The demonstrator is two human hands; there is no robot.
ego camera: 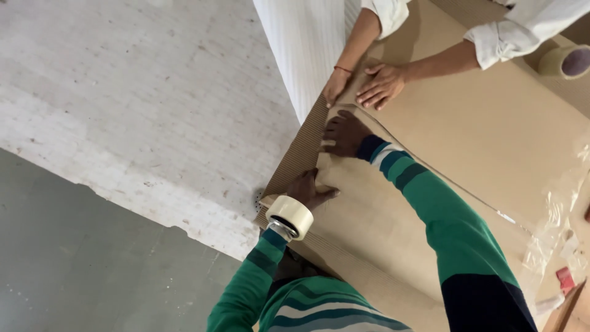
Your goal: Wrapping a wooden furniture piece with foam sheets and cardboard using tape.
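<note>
Cardboard sheeting (491,135), brown and corrugated at its edge, lay wrapped over a large flat package that filled the right half of my view, running from the near right up toward the far centre. I had my left hand (310,189) pressed flat on a folded flap of it near the package's corner, fingers stretched toward the right. A tape roll (290,216), pale and translucent, sat around that wrist like a bracelet, just beside the corner. My right hand (344,134) rested farther along the same edge, fingers spread and pushing down on the cardboard, empty. Both my sleeves (448,221) were green with dark and white stripes.

Just beyond my right hand, a co-worker in white sleeves (510,34) had two hands on the sheeting. One hand (337,85), with a red thread at the wrist, touched the edge with its fingertips; the other hand (381,85) lay flat, fingers splayed. A second tape roll (564,61) sat at the far right. Clear plastic film (553,227) lay crumpled at the near right. White foam sheet (301,43) showed under the cardboard at the far centre, above a pale concrete floor (123,110).
</note>
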